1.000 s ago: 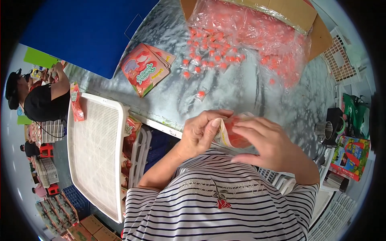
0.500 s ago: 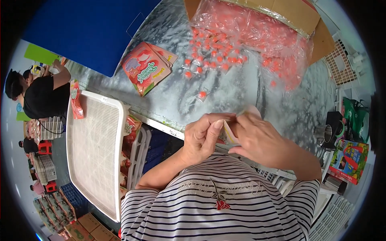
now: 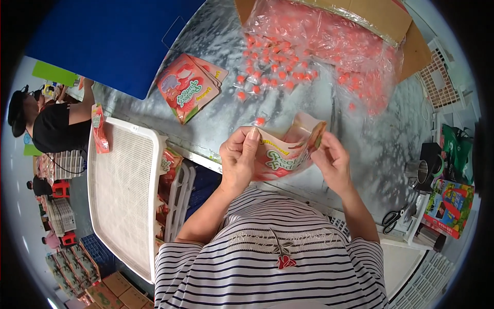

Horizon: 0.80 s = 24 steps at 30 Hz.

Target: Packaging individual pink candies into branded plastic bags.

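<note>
Between my hands is a pink printed pouch (image 3: 280,159), its mouth spread apart at the top. My left hand (image 3: 241,157) pinches the pouch's left edge with the thumb on the front. At the opposite edge, my right hand (image 3: 332,162) grips the pouch near its upper right corner. Just beyond the pouch lies one small red wrapped candy (image 3: 260,121). Farther off, many more wrapped red candies (image 3: 275,62) are scattered on the grey marbled table (image 3: 236,103). A fanned stack of flat pink pouches (image 3: 188,87) rests to the left of them.
A cardboard box (image 3: 381,20) spills a clear bag of red candies (image 3: 329,31). On the left stand a white mesh tray (image 3: 123,190) and a blue board (image 3: 113,41). Scissors (image 3: 392,220) and a metal cup (image 3: 416,171) lie at right. A person in black (image 3: 59,126) works far left.
The pouch has come up into view and its mouth has been pulled apart. My hands have separated, the right one drawing back from the left.
</note>
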Motion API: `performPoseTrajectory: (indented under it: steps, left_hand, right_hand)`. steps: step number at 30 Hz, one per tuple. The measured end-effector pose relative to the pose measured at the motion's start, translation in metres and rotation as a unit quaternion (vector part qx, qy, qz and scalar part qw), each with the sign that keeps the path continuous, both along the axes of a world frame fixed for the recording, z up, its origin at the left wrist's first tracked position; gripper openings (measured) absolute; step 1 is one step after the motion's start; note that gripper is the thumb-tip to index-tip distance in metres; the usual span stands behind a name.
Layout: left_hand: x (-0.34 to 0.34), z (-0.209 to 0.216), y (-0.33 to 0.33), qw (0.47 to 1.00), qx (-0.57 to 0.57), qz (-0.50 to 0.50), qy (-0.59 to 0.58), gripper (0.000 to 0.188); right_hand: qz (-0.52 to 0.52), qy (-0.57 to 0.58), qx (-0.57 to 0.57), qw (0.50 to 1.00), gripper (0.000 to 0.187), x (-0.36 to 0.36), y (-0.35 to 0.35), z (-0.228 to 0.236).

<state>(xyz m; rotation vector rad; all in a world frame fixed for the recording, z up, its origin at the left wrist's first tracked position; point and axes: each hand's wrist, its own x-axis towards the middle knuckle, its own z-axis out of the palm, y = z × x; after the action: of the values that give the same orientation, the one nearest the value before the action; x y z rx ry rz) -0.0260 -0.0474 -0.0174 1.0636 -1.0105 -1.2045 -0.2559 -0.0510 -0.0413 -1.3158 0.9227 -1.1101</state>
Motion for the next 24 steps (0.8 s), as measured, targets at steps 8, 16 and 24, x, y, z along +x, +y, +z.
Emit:
performPoseTrajectory:
  steps: [8, 16, 24]
  left_hand:
    - [-0.005, -0.007, 0.003, 0.995, 0.066, -0.060, 0.050, 0.029]
    - [0.007, -0.022, 0.012, 0.988, 0.095, -0.106, -0.054, 0.025]
    - [0.008, -0.030, 0.010, 0.991, 0.112, -0.069, -0.039, 0.025]
  right_hand:
    - [-0.065, 0.034, -0.022, 0.997, 0.016, 0.013, -0.008, 0.005]
    - [-0.115, 0.110, -0.069, 0.985, 0.015, 0.016, -0.001, -0.003]
    - [-0.058, 0.024, 0.030, 0.998, 0.015, 0.011, -0.014, -0.014]
